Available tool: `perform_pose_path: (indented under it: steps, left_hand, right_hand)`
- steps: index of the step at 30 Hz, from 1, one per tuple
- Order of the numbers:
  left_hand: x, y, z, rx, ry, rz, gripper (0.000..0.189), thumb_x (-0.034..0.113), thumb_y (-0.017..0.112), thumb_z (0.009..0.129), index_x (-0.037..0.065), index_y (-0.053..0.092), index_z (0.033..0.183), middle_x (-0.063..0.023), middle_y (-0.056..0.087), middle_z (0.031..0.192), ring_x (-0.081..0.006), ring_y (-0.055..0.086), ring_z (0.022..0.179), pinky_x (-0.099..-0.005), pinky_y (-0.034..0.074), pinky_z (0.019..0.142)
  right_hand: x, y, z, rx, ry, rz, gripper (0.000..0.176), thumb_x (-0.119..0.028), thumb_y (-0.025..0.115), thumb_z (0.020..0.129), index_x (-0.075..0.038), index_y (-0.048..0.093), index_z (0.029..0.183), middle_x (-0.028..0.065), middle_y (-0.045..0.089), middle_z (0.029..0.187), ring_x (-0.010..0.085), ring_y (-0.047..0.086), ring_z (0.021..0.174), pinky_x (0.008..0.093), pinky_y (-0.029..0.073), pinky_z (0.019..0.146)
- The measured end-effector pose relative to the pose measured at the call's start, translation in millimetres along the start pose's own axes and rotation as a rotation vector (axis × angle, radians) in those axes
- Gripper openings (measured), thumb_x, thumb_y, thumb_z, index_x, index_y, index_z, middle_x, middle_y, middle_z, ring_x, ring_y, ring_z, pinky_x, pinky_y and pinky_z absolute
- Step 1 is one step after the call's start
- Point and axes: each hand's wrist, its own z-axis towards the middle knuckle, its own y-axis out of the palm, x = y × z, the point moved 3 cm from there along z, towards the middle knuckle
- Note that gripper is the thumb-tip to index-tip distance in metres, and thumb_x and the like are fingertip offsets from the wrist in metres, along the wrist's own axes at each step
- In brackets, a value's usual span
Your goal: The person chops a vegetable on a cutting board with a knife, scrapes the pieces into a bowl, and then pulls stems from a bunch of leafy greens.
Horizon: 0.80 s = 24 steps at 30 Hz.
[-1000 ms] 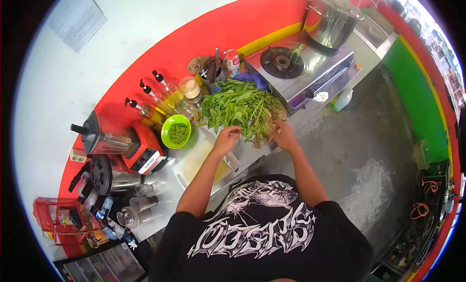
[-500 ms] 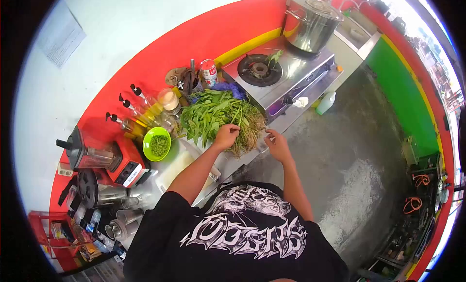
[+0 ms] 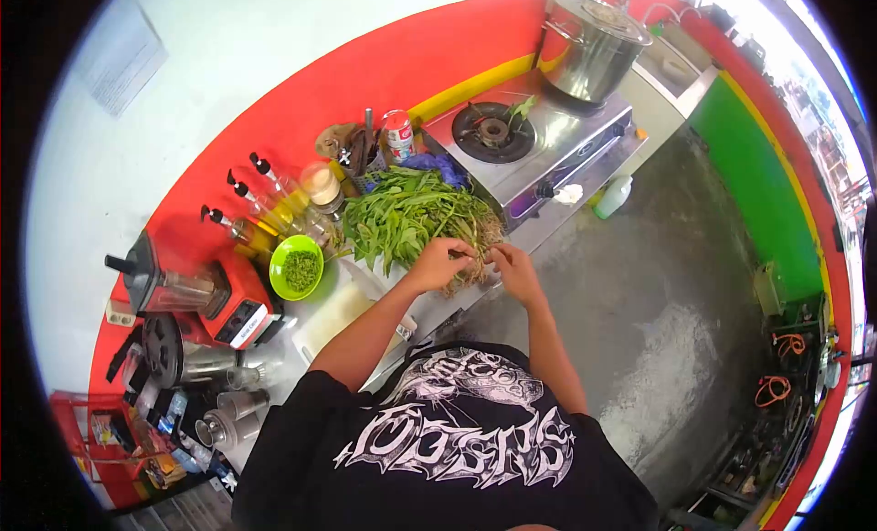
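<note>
A big bundle of leafy greens [image 3: 402, 216] lies on the counter, its leaves to the left and its thin brownish roots [image 3: 493, 222] to the right. Over the near edge of the roots, my left hand [image 3: 443, 263] is closed in a pinch. My right hand [image 3: 514, 273] is closed too, its fingertips close to those of the left hand. Whatever is between the fingers is too small to make out. Left of the greens stands a lime-green bowl [image 3: 275, 273] of chopped green pieces. A white cutting board [image 3: 331, 323] lies below my left forearm.
A stove [image 3: 557, 156] with a burner [image 3: 493, 132] and a large steel pot [image 3: 594, 51] stands beyond the greens. Pump bottles [image 3: 247, 231], a jar [image 3: 321, 185], a red-and-white can [image 3: 398, 135] and a red blender [image 3: 239, 307] line the wall.
My left hand has shifted right along the roots, and my right hand has moved left. Their fingertips have come together. The greens have stayed roughly in place.
</note>
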Motion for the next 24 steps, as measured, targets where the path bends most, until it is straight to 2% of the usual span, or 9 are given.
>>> perform_pose_path:
  steps: [4,8,12,14,18,20,21,23,24]
  left_hand:
    - [1.8,1.2,-14.2,-0.085,0.011,-0.02,0.019,0.008,0.068,0.085,-0.001,0.073,0.102,-0.0109,0.073,0.095,-0.0182,0.068,0.088,-0.0331,0.052,0.082]
    - [10.1,-3.8,-35.0,-0.156,0.008,0.007,0.022,0.004,0.067,0.081,-0.001,0.072,0.101,-0.0119,0.074,0.094,-0.0199,0.067,0.085,-0.034,0.053,0.079]
    - [-2.0,-12.5,-52.8,-0.074,0.021,0.012,0.024,0.004,0.066,0.081,0.001,0.074,0.103,-0.0132,0.074,0.092,-0.0211,0.069,0.083,-0.0347,0.053,0.08]
    - [-9.8,-18.5,-59.0,-0.076,0.025,-0.013,0.024,0.003,0.064,0.082,0.003,0.073,0.105,-0.0092,0.073,0.093,-0.0174,0.067,0.084,-0.0327,0.053,0.077]
    - [-10.7,-31.8,-67.7,-0.002,-0.076,-0.038,0.022,0.002,0.066,0.083,0.003,0.073,0.104,-0.0087,0.071,0.092,-0.0181,0.066,0.086,-0.0321,0.052,0.077]
    - [-16.8,-37.6,-70.2,0.15,-0.015,0.0,0.027,0.003,0.068,0.084,0.005,0.07,0.111,-0.0103,0.067,0.105,-0.0207,0.065,0.092,-0.033,0.051,0.081]
    - [-11.2,-40.0,-72.8,0.159,-0.017,-0.001,0.027,0.003,0.068,0.084,0.005,0.07,0.111,-0.0103,0.067,0.105,-0.0207,0.065,0.092,-0.033,0.051,0.081]
    - [14.3,-54.9,-82.6,0.462,0.087,0.099,0.038,0.004,0.07,0.082,0.008,0.065,0.12,-0.0115,0.059,0.12,-0.028,0.058,0.111,-0.0364,0.048,0.093]
    - [18.5,-58.8,-85.9,0.471,0.082,0.096,0.038,0.004,0.07,0.082,0.008,0.065,0.12,-0.0115,0.059,0.12,-0.028,0.058,0.111,-0.0364,0.048,0.093]
  right_hand:
    - [-0.5,20.3,9.3,-0.088,0.077,0.128,0.029,-0.02,0.059,0.101,0.004,0.068,0.114,0.0024,0.069,0.085,0.0087,0.057,0.071,0.0284,0.046,0.061]
    - [-17.2,39.0,10.0,-0.066,0.136,0.198,0.027,-0.017,0.06,0.1,0.002,0.066,0.118,0.001,0.069,0.087,0.0062,0.055,0.069,0.0239,0.043,0.061]
    - [-22.7,54.1,16.1,-0.081,0.051,0.196,0.029,-0.011,0.061,0.098,0.001,0.064,0.125,0.0,0.068,0.088,0.0051,0.054,0.069,0.0231,0.042,0.061]
    - [-27.1,57.3,14.6,-0.125,0.05,0.21,0.03,-0.01,0.062,0.097,0.001,0.063,0.126,0.0,0.068,0.087,0.0051,0.054,0.07,0.0232,0.042,0.061]
    - [-37.6,63.6,10.6,-0.152,0.039,0.203,0.03,-0.01,0.065,0.095,0.002,0.066,0.123,0.0,0.068,0.084,0.0059,0.054,0.072,0.024,0.042,0.063]
    - [-40.9,62.4,10.6,-0.183,-0.022,0.1,0.029,-0.01,0.067,0.094,0.001,0.068,0.12,0.0002,0.067,0.083,0.0063,0.054,0.072,0.0244,0.043,0.064]
    - [-43.3,63.0,10.9,-0.207,-0.083,0.003,0.027,-0.01,0.069,0.092,0.001,0.07,0.117,0.0004,0.067,0.083,0.0068,0.054,0.073,0.0249,0.044,0.065]
    - [-51.7,65.8,9.0,-0.223,-0.126,-0.083,0.026,-0.011,0.07,0.091,0.001,0.071,0.114,0.0022,0.069,0.084,0.0089,0.057,0.074,0.0271,0.046,0.067]
    - [-56.9,67.2,7.0,-0.233,-0.166,-0.167,0.025,-0.011,0.071,0.09,0.001,0.072,0.112,0.004,0.071,0.085,0.011,0.06,0.075,0.0292,0.048,0.068]
